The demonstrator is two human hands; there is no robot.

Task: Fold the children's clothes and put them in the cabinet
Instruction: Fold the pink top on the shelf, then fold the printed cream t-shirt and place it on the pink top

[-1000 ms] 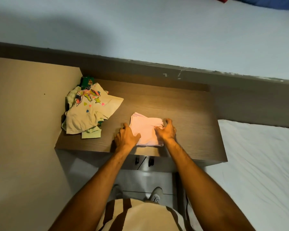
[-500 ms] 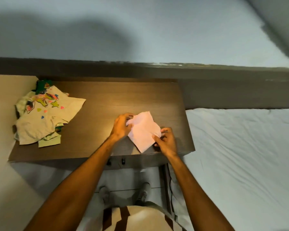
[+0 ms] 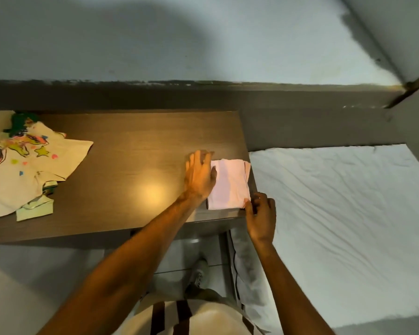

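pink fabric, a folded child's garment, is seen lying flat at the right edge of a dark wood-grain cabinet top, toward three o'clock from its centre. the left hand is laid palm-down along the garment's nine o'clock side, fingers spread wide and extended. the right hand is placed at the garment's five o'clock corner, where the cloth is pinched between narrowed fingertips. a heap of unfolded printed clothes, cream with bright stars and hearts, is left at nine o'clock on the same surface, well apart from the pink piece. a white bed sheet is spread just beside the cabinet, at three o'clock.
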